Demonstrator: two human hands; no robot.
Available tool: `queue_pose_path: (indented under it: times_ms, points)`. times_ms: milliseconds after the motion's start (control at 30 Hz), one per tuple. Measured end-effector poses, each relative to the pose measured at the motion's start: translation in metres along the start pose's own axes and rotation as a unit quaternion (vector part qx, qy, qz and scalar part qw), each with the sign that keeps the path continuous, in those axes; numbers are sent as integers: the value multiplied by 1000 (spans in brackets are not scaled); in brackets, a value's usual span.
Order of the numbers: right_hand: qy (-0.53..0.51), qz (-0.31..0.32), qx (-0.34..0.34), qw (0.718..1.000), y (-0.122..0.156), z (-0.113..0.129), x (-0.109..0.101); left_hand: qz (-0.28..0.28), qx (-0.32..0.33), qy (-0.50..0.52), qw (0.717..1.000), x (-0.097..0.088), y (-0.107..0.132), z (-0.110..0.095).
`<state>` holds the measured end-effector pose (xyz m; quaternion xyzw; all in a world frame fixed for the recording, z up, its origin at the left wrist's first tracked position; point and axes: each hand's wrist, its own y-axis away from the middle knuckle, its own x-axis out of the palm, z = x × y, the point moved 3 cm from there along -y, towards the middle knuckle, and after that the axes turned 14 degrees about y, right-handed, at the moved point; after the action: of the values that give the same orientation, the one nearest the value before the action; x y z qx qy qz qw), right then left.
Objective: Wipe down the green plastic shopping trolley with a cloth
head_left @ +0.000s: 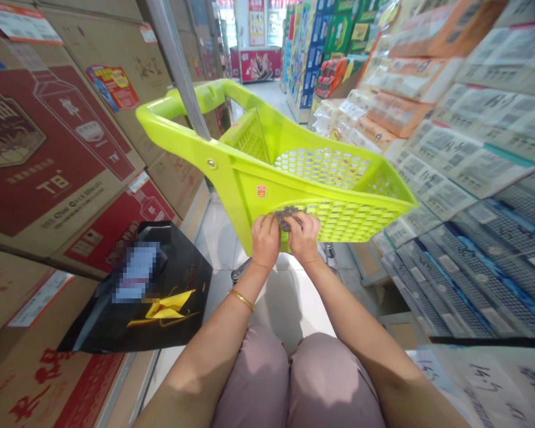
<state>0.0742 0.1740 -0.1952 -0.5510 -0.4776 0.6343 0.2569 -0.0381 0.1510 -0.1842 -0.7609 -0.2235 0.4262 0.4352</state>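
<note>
Fingers of left hand [266, 239] and right hand [304, 238] pinch a dark metal piece [288, 217] against the mesh of the green basket [248, 184]. Fiddly work; it seems to need steady fingers.

The left hand [265, 239] and right hand [304, 238] meet at the near wall of the shopping basket [249, 190], pinching a small metal object [288, 217] between them. Cardboard boxes [49, 148] stand left of the basket with a carrier bag [169, 309] against them. Stacked cartons [472, 148] stand to its right.

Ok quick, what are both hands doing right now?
Left hand: closed, pinching a small dark object against the green basket.
Right hand: closed on the same object.
</note>
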Motion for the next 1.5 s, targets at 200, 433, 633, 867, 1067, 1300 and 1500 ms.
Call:
queue_pose_path:
  times_ms: [200,433,633,867,1067,1300,1500]
  points:
    - [15,18,-32,999,27,2,6,15,-25,35,999,3,3,5]
    - [14,-24,-29,999,3,2,-5,7,-15,40,999,3,2,9]
    - [23,-110,4,994,-43,-1,-20,4,-21,45,999,5,2,13]
    - [43,-29,-25,998,-47,4,-12,1,-8,41,999,2,-3,18]
    - [53,28,-56,997,2,7,9,16,-44,63,997,4,-7,27]
    - [80,10,-62,995,-4,8,12,33,-60,83,994,12,-6,35]
    - [53,-55,4,997,-55,10,-3,4,-44,81,996,16,0,36]
